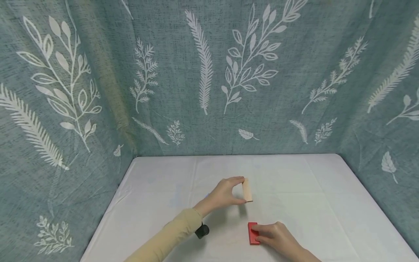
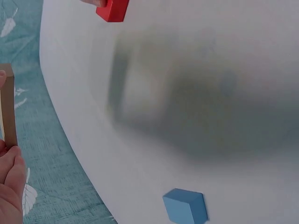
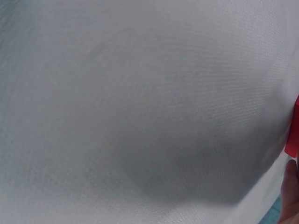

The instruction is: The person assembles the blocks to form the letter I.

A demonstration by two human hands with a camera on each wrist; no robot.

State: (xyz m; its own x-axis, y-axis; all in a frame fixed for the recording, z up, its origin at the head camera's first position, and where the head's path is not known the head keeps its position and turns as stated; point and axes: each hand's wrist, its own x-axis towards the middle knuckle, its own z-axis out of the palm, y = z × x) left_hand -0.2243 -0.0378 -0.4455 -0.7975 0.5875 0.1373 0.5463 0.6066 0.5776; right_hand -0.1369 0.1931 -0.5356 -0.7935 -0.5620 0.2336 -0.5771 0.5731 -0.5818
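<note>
In the head view my left hand (image 1: 224,194) holds a plain wooden block (image 1: 247,190) by its two ends, thumb at the near end and fingers at the far end. The block is raised off the table, with a shadow below. In the left wrist view the wooden block (image 2: 8,107) shows at the left edge. Nearer to me, my right hand (image 1: 278,238) pinches a red block (image 1: 252,234) at its right side. Only a sliver of the red block (image 3: 293,135) appears in the right wrist view, beside a finger.
A blue block (image 2: 184,205) rests on the white-covered table (image 1: 294,189); in the head view my left wrist mostly hides it. A black camera (image 1: 202,231) sits under my left forearm. Green leaf-patterned cloth (image 1: 183,72) hangs behind and at both sides.
</note>
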